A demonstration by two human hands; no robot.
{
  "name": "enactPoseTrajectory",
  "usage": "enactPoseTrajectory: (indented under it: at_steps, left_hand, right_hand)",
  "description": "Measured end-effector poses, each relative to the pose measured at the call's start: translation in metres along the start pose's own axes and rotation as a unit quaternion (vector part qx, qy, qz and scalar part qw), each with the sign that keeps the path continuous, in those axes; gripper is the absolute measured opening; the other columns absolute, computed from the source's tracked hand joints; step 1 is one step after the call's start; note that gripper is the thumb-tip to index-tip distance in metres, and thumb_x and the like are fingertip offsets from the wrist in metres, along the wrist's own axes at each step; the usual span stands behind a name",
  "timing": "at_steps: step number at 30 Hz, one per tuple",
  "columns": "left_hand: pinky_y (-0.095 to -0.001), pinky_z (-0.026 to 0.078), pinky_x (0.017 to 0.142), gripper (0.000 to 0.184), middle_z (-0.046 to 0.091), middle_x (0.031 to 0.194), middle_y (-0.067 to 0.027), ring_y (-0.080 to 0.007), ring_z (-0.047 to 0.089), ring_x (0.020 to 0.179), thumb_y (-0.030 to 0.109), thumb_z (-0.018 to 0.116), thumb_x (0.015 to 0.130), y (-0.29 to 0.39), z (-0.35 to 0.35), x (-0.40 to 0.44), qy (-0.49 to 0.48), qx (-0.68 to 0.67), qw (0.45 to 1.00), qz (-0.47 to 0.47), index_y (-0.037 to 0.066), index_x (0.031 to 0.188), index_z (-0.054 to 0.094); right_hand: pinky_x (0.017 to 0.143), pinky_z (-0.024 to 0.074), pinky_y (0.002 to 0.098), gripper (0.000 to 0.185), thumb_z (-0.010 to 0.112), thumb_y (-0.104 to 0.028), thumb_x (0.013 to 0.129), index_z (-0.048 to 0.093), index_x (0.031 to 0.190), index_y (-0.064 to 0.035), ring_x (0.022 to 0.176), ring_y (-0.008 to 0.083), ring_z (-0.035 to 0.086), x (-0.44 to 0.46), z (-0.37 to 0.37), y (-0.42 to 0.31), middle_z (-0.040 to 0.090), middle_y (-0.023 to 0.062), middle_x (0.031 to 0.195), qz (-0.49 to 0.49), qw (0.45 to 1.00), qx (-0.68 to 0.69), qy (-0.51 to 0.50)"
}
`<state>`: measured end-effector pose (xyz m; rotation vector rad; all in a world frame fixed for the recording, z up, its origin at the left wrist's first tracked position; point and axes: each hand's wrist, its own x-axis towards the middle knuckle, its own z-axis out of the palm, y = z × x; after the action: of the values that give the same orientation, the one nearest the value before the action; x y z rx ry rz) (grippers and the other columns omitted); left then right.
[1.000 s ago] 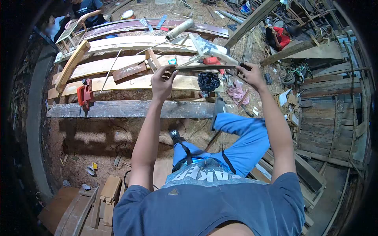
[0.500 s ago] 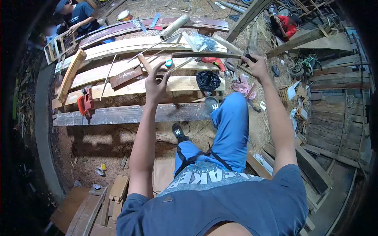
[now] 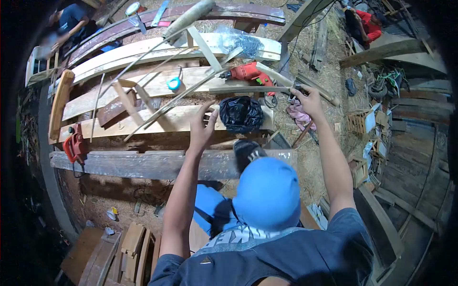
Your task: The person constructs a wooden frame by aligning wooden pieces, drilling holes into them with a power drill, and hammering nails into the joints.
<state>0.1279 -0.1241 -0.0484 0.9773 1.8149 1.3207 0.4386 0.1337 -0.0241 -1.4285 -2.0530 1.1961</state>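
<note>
My right hand [image 3: 308, 101] is closed round the right end of a thin dark strip [image 3: 250, 89], which reaches left over the planks. With its fingers apart, my left hand [image 3: 202, 125] is empty below and left of the strip's free end. A black plastic bag [image 3: 241, 114] lies just under the strip, between my hands. Close above the strip are a red drill [image 3: 245, 72] and, further left, a turquoise round object [image 3: 173, 84]. My raised knee in blue trousers [image 3: 267, 193] is in front of me, with one shoe at the near plank.
A red power tool [image 3: 75, 144] sits on the left of the planks [image 3: 124, 164]. Thin sticks and a small wooden frame [image 3: 129, 97] lie across them. A person in dark clothes [image 3: 71, 21] is at upper left, another in red [image 3: 369, 26] at upper right. A pink cloth [image 3: 298, 116] lies right.
My left hand has come away from the strip, which my right hand still holds. The view has shifted closer over the planks, and my right knee has risen with the foot nearer the planks.
</note>
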Motion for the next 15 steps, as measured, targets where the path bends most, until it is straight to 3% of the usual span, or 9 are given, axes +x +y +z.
enactPoseTrajectory:
  at_steps: [2, 5, 7, 9, 15]
  left_hand:
    - [-0.0282, 0.054, 0.07, 0.04, 0.073, 0.1, -0.0087, -0.0109, 0.066, 0.082, 0.017, 0.069, 0.102, -0.03, 0.032, 0.016, 0.028, -0.022, 0.999, 0.022, 0.009, 0.14, 0.063]
    - [-0.0284, 0.054, 0.072, 0.042, 0.071, 0.105, -0.0097, -0.0114, 0.064, 0.081, 0.017, 0.067, 0.103, -0.053, 0.064, 0.035, 0.031, -0.042, 0.998, -0.036, 0.007, 0.143, 0.06]
    - [-0.028, 0.053, 0.072, 0.041, 0.071, 0.104, -0.0092, -0.0112, 0.064, 0.081, 0.018, 0.066, 0.104, -0.06, 0.079, 0.043, 0.033, -0.045, 0.998, -0.036, 0.006, 0.143, 0.06]
    - [-0.0276, 0.053, 0.072, 0.04, 0.07, 0.104, -0.0086, -0.0109, 0.064, 0.081, 0.019, 0.065, 0.105, -0.058, 0.089, 0.051, 0.04, -0.054, 0.997, -0.032, 0.005, 0.142, 0.06]
    - [-0.0275, 0.052, 0.075, 0.035, 0.07, 0.103, -0.0079, -0.0116, 0.064, 0.084, 0.023, 0.061, 0.108, -0.061, 0.091, 0.066, 0.056, -0.033, 0.996, -0.068, 0.002, 0.136, 0.064]
  right_hand:
    - [0.063, 0.0429, 0.0273, 0.027, 0.08, -0.025, 0.094, 0.078, 0.103, 0.0, 0.067, 0.0057, 0.054, 0.024, 0.016, 0.036, 0.071, -0.0003, 0.078, -0.02, 0.998, 0.049, -0.014]
    - [0.067, 0.0465, 0.0269, 0.028, 0.078, -0.024, 0.096, 0.077, 0.105, 0.0024, 0.07, 0.0062, 0.057, 0.055, 0.03, 0.075, 0.073, 0.002, 0.081, -0.033, 0.99, 0.13, 0.032]
    - [0.071, 0.0491, 0.0271, 0.025, 0.076, -0.022, 0.098, 0.074, 0.103, 0.0029, 0.073, 0.0069, 0.059, 0.083, 0.031, 0.108, 0.073, 0.0031, 0.082, -0.079, 0.992, 0.075, 0.064]
    - [0.071, 0.0486, 0.0275, 0.022, 0.074, -0.02, 0.099, 0.071, 0.098, 0.0016, 0.074, 0.0071, 0.059, 0.103, 0.026, 0.108, 0.072, 0.0028, 0.08, -0.062, 0.983, 0.16, 0.062]
    - [0.067, 0.0462, 0.0277, 0.023, 0.076, -0.022, 0.098, 0.07, 0.097, 0.0002, 0.072, 0.0076, 0.056, 0.176, 0.035, 0.111, 0.066, 0.0003, 0.077, -0.071, 0.979, 0.151, 0.114]
